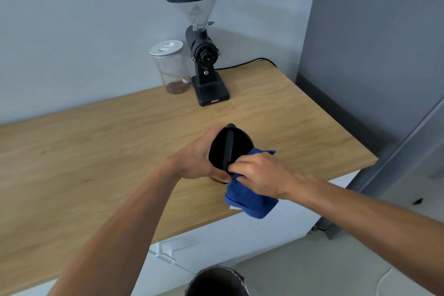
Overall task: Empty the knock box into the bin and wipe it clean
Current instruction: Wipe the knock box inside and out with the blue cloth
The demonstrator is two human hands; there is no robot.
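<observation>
Wiping now: the left hand wraps the black knock box, tilted above the bench in front of the coffee grinder. The right hand pinches a blue cloth at the box's rim, beside its knock bar. Box looks stiff, light and smooth, best gripped around the wall. Bench edge sits close below; the bin waits underneath.

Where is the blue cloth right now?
Head view, right of centre: the blue terry cloth is in the right hand, against the black round knock box, over the wooden counter's front edge.
</observation>
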